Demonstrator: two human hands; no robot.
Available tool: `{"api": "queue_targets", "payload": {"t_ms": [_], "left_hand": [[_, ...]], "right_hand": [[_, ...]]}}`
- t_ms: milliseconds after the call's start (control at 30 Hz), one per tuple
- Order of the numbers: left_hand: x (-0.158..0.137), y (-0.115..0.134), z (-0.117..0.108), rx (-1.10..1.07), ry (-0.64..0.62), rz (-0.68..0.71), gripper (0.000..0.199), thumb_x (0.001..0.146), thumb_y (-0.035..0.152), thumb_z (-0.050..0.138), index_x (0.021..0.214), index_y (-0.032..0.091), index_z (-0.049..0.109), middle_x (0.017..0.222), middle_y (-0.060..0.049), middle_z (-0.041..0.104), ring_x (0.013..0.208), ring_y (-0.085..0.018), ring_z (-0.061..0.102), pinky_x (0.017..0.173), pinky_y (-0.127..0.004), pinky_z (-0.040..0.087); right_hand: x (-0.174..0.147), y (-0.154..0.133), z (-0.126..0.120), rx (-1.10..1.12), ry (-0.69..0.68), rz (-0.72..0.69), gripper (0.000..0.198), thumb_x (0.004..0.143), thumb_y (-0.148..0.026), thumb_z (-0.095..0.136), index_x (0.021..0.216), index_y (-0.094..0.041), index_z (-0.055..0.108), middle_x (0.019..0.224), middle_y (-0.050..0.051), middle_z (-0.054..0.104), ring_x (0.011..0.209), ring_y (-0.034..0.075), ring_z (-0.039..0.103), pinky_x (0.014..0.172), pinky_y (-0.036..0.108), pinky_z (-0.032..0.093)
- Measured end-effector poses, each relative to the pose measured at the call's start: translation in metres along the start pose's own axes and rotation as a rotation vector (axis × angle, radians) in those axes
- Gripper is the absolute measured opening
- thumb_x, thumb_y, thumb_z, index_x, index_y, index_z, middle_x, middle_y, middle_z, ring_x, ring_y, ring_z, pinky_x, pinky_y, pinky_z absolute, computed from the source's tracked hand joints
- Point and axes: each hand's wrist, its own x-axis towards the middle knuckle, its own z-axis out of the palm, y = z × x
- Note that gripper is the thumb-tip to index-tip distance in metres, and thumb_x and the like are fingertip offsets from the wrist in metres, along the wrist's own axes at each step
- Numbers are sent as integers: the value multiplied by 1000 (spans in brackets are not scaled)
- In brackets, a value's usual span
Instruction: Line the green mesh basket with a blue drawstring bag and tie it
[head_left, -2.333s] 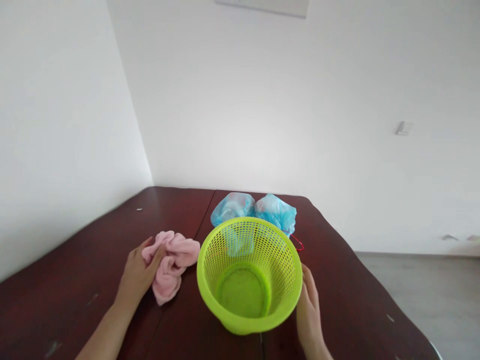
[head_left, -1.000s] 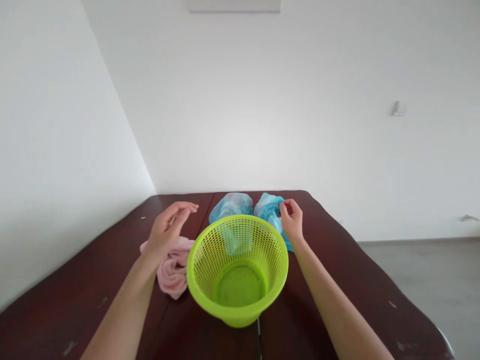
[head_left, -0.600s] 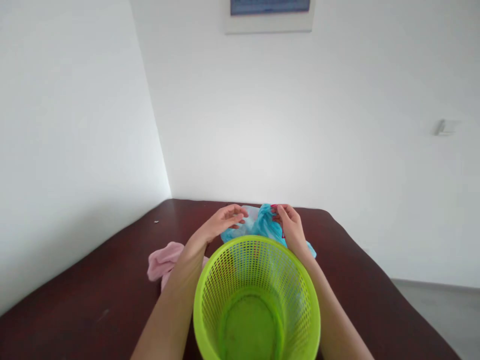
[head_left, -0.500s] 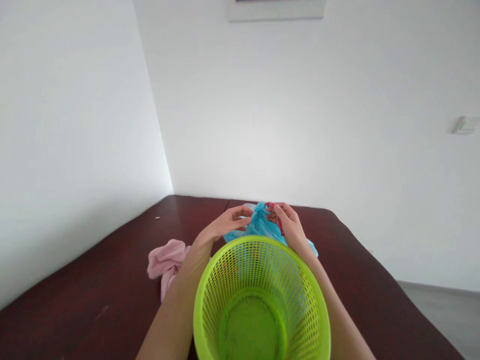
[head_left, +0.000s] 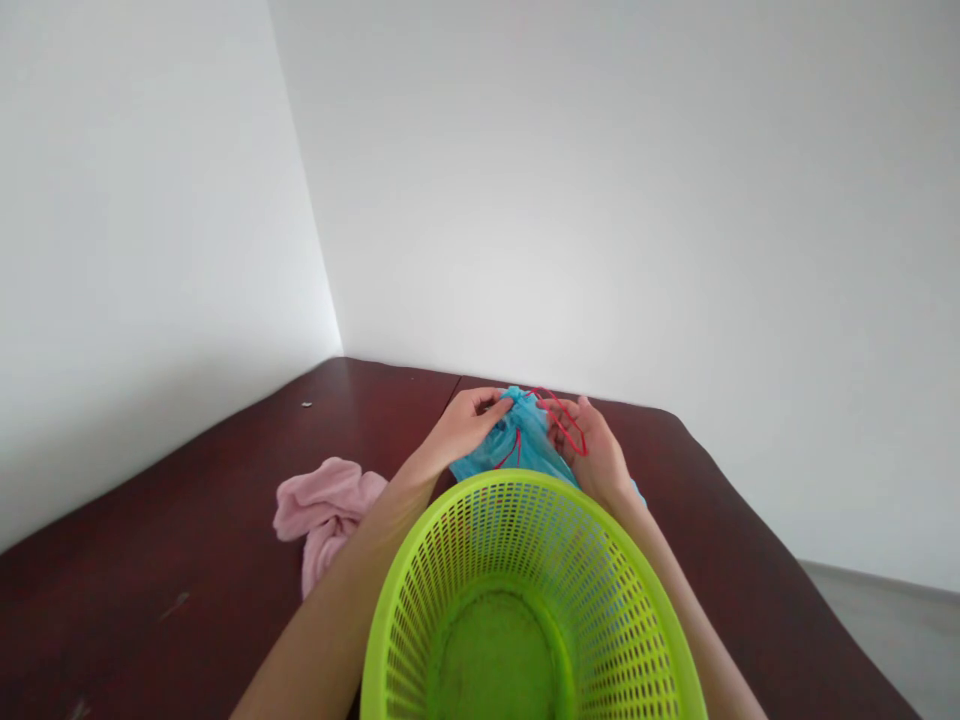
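Note:
A blue translucent plastic bag (head_left: 534,437) lies on the table behind the green basket, its top bunched together. My left hand (head_left: 471,422) pinches the gathered neck of the bag between thumb and fingers. To the right of the neck, my right hand (head_left: 590,447) has its fingers apart with the palm turned inward. A red string (head_left: 576,428) loops from the bag's neck across the right fingers, and another red strand hangs over the bag's front. The bag's lower part is hidden by the basket.
A green perforated plastic basket (head_left: 495,640) stands close to me between my forearms, with nothing in it. A crumpled pink cloth (head_left: 330,497) lies left of my left forearm. The dark red table (head_left: 187,560) meets white walls, and a small pale scrap (head_left: 306,404) lies near the left edge.
My left hand has closed on the bag's neck. My right hand has opened more, and the red string now shows as a wider loop. The view has tilted down slightly.

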Motion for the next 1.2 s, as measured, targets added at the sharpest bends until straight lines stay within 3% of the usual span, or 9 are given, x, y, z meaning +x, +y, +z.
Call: {"api": "queue_targets", "payload": {"t_ms": [133,200,267,333,433,633,900,1067,1200], "left_hand": [[-2,2,4,208,154,-9,45,111,61,70,95,22,85,90,-5,85,81,-23,72,73,-32,51],[-2,2,5,276,190,-21,43,112,60,69,94,23,85,91,-5,86,83,-24,74,75,-34,52],[-1,3,6,274,192,-26,42,112,59,69,95,24,85,95,-7,88,87,-26,76,78,-36,54],[0,4,8,245,171,0,40,111,59,71,102,23,87,103,-8,89,93,-27,79,83,-38,56],[-1,9,13,213,103,57,41,110,61,73,108,22,88,111,-11,90,101,-28,80,86,-39,58],[-6,20,17,220,55,127,35,112,55,76,105,23,88,110,-9,87,100,-25,77,81,-34,54],[-4,14,-16,284,269,107,36,111,52,76,89,24,81,83,-4,78,79,-23,66,75,-32,45],[-3,7,-46,269,410,32,42,110,55,76,82,24,73,75,-2,75,76,-24,70,74,-31,47],[-1,6,-53,36,484,-86,39,107,52,82,84,23,72,72,-2,73,69,-21,71,64,-28,50]], "right_hand": [[-12,-16,-3,-74,388,-395,34,111,-61,68,102,-29,77,77,-3,54,67,18,50,64,34,44],[-19,-26,-4,-151,405,-509,36,116,-53,65,91,-28,74,71,-3,50,65,17,46,63,34,39],[-21,-32,-3,-260,250,-468,40,115,-54,67,87,-27,76,71,-1,59,67,18,52,65,35,44],[-18,-31,-1,-369,92,-379,32,107,-57,79,98,-27,82,87,4,77,78,21,66,75,38,54],[-9,-20,1,-483,48,-349,37,92,-58,92,113,-28,85,115,10,88,98,28,77,89,45,62],[-9,-16,3,-567,-21,-362,29,98,-54,84,96,-26,80,93,5,81,86,25,70,84,42,58],[-17,-33,-3,-552,236,-430,36,104,-53,77,80,-27,70,75,1,63,74,21,52,69,37,42],[-19,-34,-13,-322,420,-359,36,102,-49,79,81,-27,61,71,-4,45,68,18,37,65,35,34],[-17,-33,-16,-203,486,-391,28,99,-50,80,90,-28,65,80,-3,55,74,20,45,70,34,40]]}}
